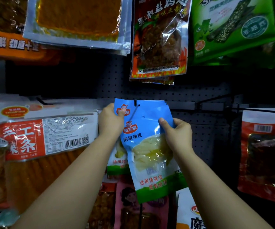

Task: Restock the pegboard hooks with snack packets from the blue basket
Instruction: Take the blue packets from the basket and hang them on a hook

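Note:
A blue snack packet with pale yellow contents and a green bottom band is tilted in front of the dark pegboard. My right hand pinches its upper right edge. A black hook sticks out toward me just above the packet's small hanging hole. Behind it hang several matching blue packets on that hook. My left hand grips the upper left corner of that hanging stack, thumb on its front. The blue basket is out of view.
Red-and-white packets hang to the left, dark red ones to the right. Above hang an orange packet, a flame-print packet and green seaweed packets. Pink and white packets hang below. An empty hook sticks out right of centre.

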Tool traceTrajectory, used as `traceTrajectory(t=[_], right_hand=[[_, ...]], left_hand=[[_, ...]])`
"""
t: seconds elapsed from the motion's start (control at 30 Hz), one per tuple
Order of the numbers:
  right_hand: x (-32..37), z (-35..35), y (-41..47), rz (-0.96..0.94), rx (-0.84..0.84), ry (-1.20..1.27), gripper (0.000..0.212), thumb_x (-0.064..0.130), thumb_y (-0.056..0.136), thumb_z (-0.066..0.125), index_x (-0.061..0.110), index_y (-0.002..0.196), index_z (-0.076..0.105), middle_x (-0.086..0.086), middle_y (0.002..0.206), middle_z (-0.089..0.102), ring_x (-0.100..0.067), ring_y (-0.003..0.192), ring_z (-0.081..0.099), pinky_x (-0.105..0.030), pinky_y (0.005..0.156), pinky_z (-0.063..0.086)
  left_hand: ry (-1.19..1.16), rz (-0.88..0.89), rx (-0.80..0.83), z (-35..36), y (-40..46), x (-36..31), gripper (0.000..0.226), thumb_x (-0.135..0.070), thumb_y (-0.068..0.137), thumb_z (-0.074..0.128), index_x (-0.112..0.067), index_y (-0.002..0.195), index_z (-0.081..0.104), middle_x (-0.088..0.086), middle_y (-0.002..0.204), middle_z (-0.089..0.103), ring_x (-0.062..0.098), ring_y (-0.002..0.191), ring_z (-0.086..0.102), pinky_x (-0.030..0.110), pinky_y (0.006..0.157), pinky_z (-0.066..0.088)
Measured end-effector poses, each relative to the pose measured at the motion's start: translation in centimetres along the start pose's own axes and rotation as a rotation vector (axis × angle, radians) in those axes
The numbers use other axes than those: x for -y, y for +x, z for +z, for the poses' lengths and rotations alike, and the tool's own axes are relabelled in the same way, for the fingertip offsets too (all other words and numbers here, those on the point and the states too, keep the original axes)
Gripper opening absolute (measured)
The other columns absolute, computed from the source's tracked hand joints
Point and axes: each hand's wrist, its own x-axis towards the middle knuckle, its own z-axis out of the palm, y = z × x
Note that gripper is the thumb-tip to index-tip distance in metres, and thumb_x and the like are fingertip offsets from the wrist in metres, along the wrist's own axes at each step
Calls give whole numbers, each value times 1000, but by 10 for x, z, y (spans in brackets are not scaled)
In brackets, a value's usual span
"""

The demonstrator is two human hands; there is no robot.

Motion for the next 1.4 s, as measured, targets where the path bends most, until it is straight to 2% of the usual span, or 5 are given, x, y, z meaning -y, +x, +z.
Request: traceTrajectory(t=[0.27, 0.43, 0.63, 0.87, 1.4], right_hand=[[-20, -10, -17, -80, -47, 87, 17, 32, 82, 72, 23, 97, 72, 7, 94, 72, -10, 85, 69, -31, 75, 56], [-23, -22, -36, -123, -141, 224, 9, 24, 80, 74, 26, 75, 67, 14, 68, 69, 2, 62, 62, -16, 58, 46], [0, -27, -62, -297, -188, 330, 19, 18, 86, 69, 29, 73, 60, 25, 66, 62, 8, 65, 56, -7, 61, 42], [30, -28, -88, -408, -57, 357, 21, 24, 95, 56, 21, 75, 52, 22, 57, 49, 5, 56, 44, -8, 54, 36], [75, -21, -61, -354, 82, 220, 49, 36, 96, 53, -13, 88, 56, -36, 92, 60, -36, 64, 56, -32, 62, 36]], left_hand=[[-210, -84, 57, -7, -28, 8, 36, -20, 92, 58, -20, 126, 45, -1, 122, 59, 19, 105, 61, 42, 87, 54], [-354, -118, 133, -19, -73, 16, 68, -19, 90, 61, -27, 146, 23, -25, 120, 44, -19, 89, 54, 3, 58, 47], [-225, -73, 113, -41, -105, 8, 79, -50, 79, 61, -34, 145, 22, -10, 150, 32, 14, 133, 41, 45, 103, 44], [-586, -15, 78, -57, -109, -13, 5, -23, 88, 62, -26, 91, 63, -2, 96, 74, 18, 92, 71, 42, 83, 56], [-491, 132, -16, -78, -81, -45, 3, -30, 89, 62, -29, 88, 60, -4, 90, 74, 12, 84, 72, 44, 76, 59]])
